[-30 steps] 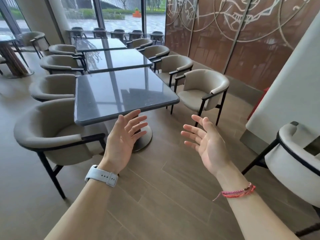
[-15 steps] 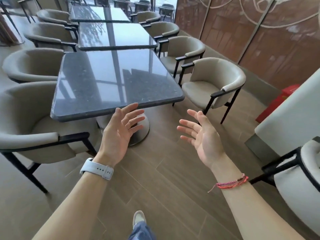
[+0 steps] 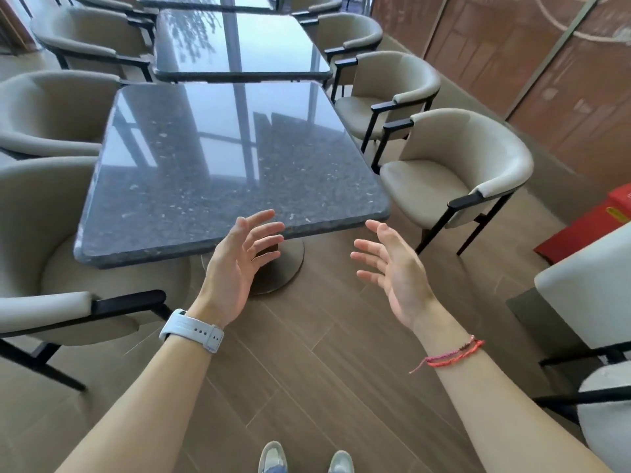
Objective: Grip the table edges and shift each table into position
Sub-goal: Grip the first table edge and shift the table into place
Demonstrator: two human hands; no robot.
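FINAL APPROACH: My shoes (image 3: 273, 455) stand just short of the nearest table (image 3: 222, 158), both arms reaching out. In the past second I have closed on that table. The left hand (image 3: 235, 264), then short of its near edge, now has its fingertips overlapping that edge in view, though I cannot tell whether they touch it. Its fingers are spread and loosely straight, clamped on nothing. The right hand (image 3: 392, 268), fingers likewise apart and holding nothing, hovers off the table's near right corner, clear of it. I judge the approach nearly done and the grip not yet made. The dark speckled top lies level on a round pedestal base (image 3: 286, 268), its long axis running away from me and a short edge facing me. Its far edge sits just beside the second table (image 3: 239, 46), in line lengthwise but seemingly offset left. Beige chairs (image 3: 454, 172) flank the nearest table on both sides.
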